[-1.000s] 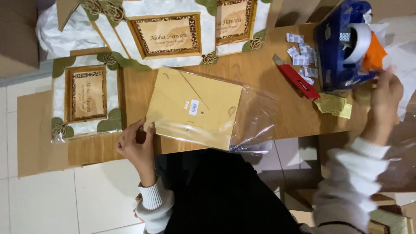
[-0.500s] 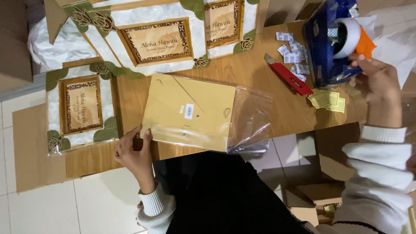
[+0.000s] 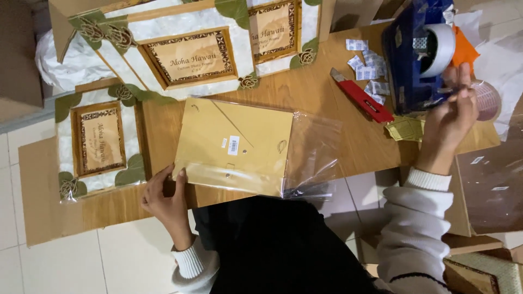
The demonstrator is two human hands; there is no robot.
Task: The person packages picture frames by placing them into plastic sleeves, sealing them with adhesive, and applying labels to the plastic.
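- The left hand (image 3: 166,198) lay at the near edge of the wooden surface (image 3: 327,130). Its fingers (image 3: 180,175) were spread a little and pressed down on the near left corner of a flat tan frame back (image 3: 234,144).
- The frame back sat in the middle of the surface, partly inside a clear plastic bag (image 3: 313,149). The open end of the bag stuck out to the right, loose and crinkled.
- The right hand (image 3: 449,122) was up at the right edge of the surface. Its fingers were pinched narrow at the blue tape dispenser (image 3: 411,60), right by the roll of tape (image 3: 438,49). I could not tell if a strip of tape was between the fingertips.
- A red box cutter (image 3: 362,100) lay just beside the dispenser, and small white stickers (image 3: 368,65) lay scattered near it.
- Two more frames with leaf corners (image 3: 101,141) (image 3: 190,57) rested at the left edge and the far edge.
- What could go wrong: I think the tape could fold and stick to itself or to the fingers, because it is thin and sticky.
- The frame back hung a bit over the near edge, so it might slip off if the left hand let go.
- The loose bag could wrinkle under tape and close crooked.
- A wrist could bump the cutter, since it lay so near.
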